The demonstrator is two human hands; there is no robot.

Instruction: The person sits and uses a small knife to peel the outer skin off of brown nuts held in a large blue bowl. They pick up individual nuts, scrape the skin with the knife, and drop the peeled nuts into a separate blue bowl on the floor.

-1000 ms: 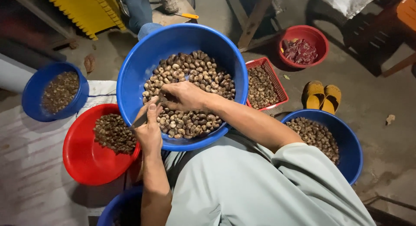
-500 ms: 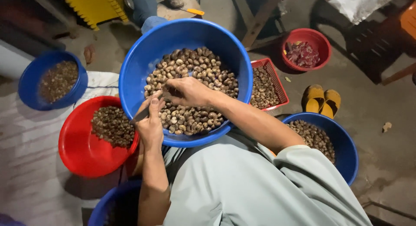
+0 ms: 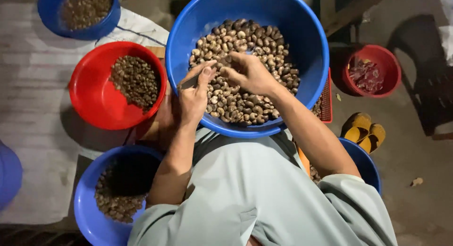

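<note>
A large blue basin [image 3: 306,48] full of brown nuts [image 3: 245,43] rests on my lap. My left hand [image 3: 193,97] grips a thin metal blade [image 3: 188,82] over the basin's near side. My right hand [image 3: 250,74] meets it from the right and pinches a single nut [image 3: 227,60] against the blade's tip. Both hands hover just above the heap of nuts.
A red bowl [image 3: 94,104] with dark kernels sits at left. One blue bowl [image 3: 89,208] of nuts is at lower left, another [image 3: 61,19] at top left. A blue basin [image 3: 365,166] lies under my right elbow. A red bucket [image 3: 384,59] and yellow sandals [image 3: 363,133] stand at right.
The camera has tilted down and moved closer. My hands stay together over the basin, working the blade on a nut.
</note>
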